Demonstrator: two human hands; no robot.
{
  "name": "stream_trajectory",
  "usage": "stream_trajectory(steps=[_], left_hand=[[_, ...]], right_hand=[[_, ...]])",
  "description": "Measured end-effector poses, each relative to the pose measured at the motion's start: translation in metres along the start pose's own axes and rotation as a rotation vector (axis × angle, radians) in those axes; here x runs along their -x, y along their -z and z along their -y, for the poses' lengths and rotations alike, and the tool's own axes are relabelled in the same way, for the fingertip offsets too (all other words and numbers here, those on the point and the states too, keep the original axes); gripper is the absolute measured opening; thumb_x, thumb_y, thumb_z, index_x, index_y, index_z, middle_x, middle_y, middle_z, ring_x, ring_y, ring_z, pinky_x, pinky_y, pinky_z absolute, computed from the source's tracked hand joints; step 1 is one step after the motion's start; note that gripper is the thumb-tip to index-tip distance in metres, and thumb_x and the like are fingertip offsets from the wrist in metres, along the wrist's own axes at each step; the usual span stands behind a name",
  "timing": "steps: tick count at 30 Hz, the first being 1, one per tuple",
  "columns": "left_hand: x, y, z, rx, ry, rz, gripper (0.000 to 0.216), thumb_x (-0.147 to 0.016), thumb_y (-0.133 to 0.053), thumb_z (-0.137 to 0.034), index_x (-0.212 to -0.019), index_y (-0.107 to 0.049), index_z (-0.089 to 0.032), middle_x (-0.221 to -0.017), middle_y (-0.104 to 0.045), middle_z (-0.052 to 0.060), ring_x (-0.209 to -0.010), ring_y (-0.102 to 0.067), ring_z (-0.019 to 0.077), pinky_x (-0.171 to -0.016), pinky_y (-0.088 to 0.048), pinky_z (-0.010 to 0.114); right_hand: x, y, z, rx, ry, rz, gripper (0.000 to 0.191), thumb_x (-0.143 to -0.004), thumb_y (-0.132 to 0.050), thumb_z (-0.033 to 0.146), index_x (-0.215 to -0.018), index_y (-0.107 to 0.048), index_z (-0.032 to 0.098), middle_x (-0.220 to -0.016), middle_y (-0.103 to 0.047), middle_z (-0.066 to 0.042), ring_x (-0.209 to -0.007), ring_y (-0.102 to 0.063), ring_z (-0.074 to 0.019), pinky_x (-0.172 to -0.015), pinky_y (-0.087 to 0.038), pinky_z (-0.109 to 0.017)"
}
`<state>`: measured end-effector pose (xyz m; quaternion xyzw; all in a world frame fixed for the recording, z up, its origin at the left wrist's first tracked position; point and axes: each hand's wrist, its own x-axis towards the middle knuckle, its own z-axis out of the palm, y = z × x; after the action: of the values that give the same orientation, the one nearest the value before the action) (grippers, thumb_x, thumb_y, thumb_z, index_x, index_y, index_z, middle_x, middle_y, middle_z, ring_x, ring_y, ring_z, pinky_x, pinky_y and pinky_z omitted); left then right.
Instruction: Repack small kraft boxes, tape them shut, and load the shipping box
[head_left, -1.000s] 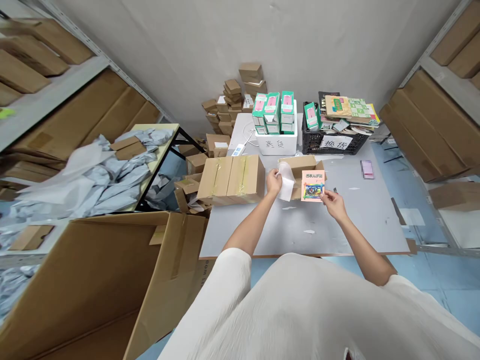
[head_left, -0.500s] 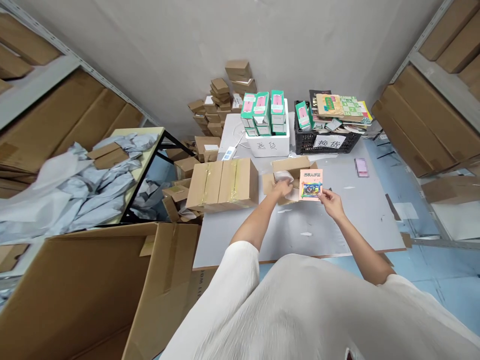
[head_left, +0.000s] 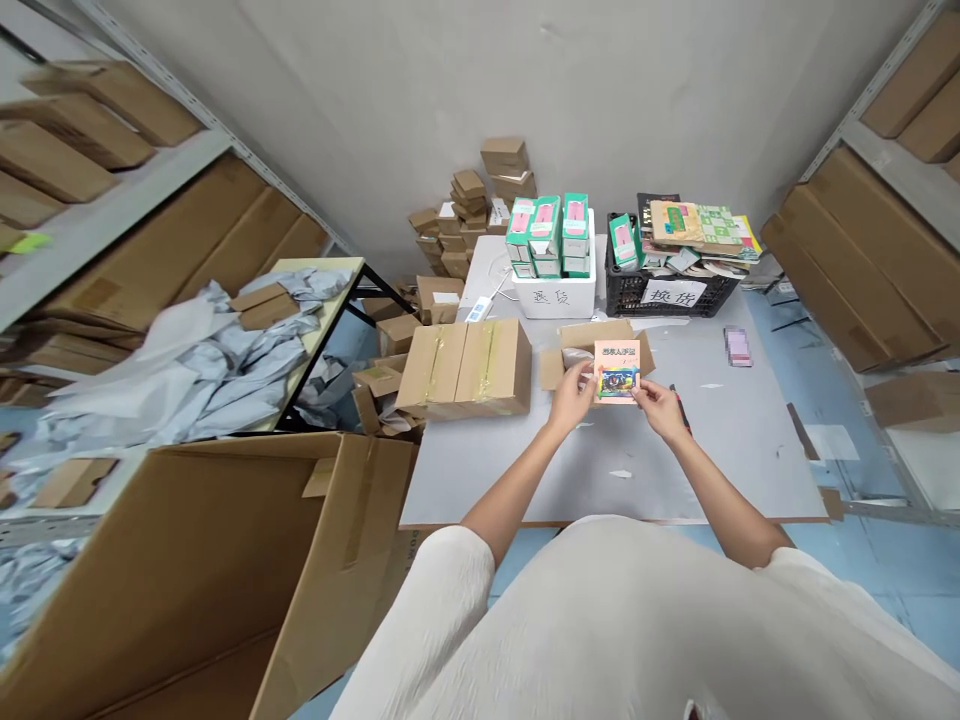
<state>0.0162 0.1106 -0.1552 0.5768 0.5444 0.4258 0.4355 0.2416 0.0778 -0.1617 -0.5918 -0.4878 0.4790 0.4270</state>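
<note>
A small pink book (head_left: 617, 370) with a colourful picture on its cover is held up, cover towards me. My left hand (head_left: 573, 395) pinches its left edge. At the lower right edge, my right hand (head_left: 660, 409) grips it between thumb and fingers. Directly behind the book stands an open cardboard box (head_left: 596, 334) with its flaps spread and pale wrapping inside; the book hides part of it. A red and black tool (head_left: 681, 408) lies on the table just beyond my right hand, partly covered by it.
On the grey table (head_left: 525, 480) stand a taped carton (head_left: 465, 370), a white bin (head_left: 555, 297) of green-and-pink boxes, and a black crate (head_left: 667, 298) of books. A pink item (head_left: 738, 347) lies right. A big open carton (head_left: 360, 510) stands left, near a side table with grey bags (head_left: 202, 365).
My left hand has come out of the open box and taken hold of the book's left edge. The red and black tool now shows. The view has shifted slightly left.
</note>
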Motion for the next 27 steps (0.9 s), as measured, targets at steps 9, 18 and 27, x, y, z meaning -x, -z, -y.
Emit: stream_trajectory(steps=[9,18,27], left_hand=[[0.049,-0.001,0.011,0.013,0.016,-0.133,0.026,-0.092,-0.073,-0.028,-0.118,-0.077,-0.024,-0.131,-0.067,0.014,-0.099,-0.07,0.0232,-0.09,-0.06,0.04],[0.049,-0.013,0.007,0.414,0.233,-0.042,0.052,-0.09,-0.081,-0.062,-0.119,-0.074,-0.02,-0.12,-0.079,0.016,-0.114,-0.076,0.0324,-0.1,-0.061,0.048],[0.043,0.006,0.021,0.541,0.301,-0.168,0.057,-0.082,-0.084,-0.067,-0.111,-0.077,-0.018,-0.119,-0.083,0.014,-0.108,-0.078,0.0315,-0.094,-0.062,0.044]], right_hand=[[0.015,-0.022,0.001,-0.006,-0.008,0.106,0.062,-0.08,-0.071,0.081,-0.097,-0.078,0.022,-0.087,-0.076,-0.007,-0.081,-0.066,-0.0258,-0.075,-0.057,-0.039],[0.034,-0.046,0.019,0.381,0.37,0.082,0.038,-0.1,-0.062,0.06,-0.106,-0.082,0.029,-0.107,-0.083,-0.011,-0.098,-0.071,-0.0327,-0.098,-0.053,-0.05],[0.035,-0.047,0.015,0.373,0.398,0.011,0.049,-0.1,-0.061,0.063,-0.128,-0.077,0.026,-0.143,-0.074,-0.015,-0.131,-0.064,-0.0361,-0.116,-0.047,-0.057]])
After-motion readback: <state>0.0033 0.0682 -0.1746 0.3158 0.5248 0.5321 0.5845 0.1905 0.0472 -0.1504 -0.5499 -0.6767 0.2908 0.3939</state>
